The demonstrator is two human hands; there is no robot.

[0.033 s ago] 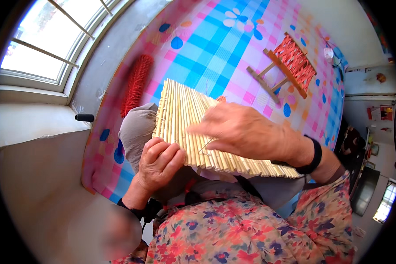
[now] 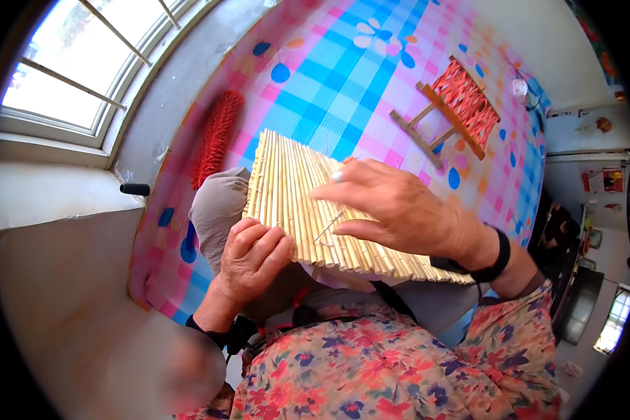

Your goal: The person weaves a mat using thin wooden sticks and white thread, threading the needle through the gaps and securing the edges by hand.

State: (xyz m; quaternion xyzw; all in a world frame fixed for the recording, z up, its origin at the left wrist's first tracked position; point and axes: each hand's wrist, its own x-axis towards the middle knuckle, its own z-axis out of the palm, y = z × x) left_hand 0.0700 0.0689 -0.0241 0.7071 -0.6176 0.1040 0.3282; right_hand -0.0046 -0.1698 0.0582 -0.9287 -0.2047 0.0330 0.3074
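A mat of pale yellow straw-like sticks [image 2: 289, 175], bound side by side, lies slanted over my grey-clothed knees [image 2: 212, 213]. My left hand [image 2: 252, 255] is closed on the mat's near left edge, fingers curled over it. My right hand [image 2: 392, 213] hovers over the mat's middle with fingers apart, the thumb low and separated from the forefinger; a small white patch shows at one fingertip. A thin strand [image 2: 327, 229] crosses the sticks beside that thumb; where it leads is hard to make out.
A pink and blue checked cover [image 2: 336, 84] spreads beneath me. On it lie a red bristly roll [image 2: 218, 136] at left and a wooden frame with red woven strips [image 2: 462, 108] at right. A barred window [image 2: 70, 63] and sill are at upper left.
My right hand has shifted slightly right, its fingers lifting and spreading a little, so more of the thin strand shows. My left hand stays on the mat's edge.
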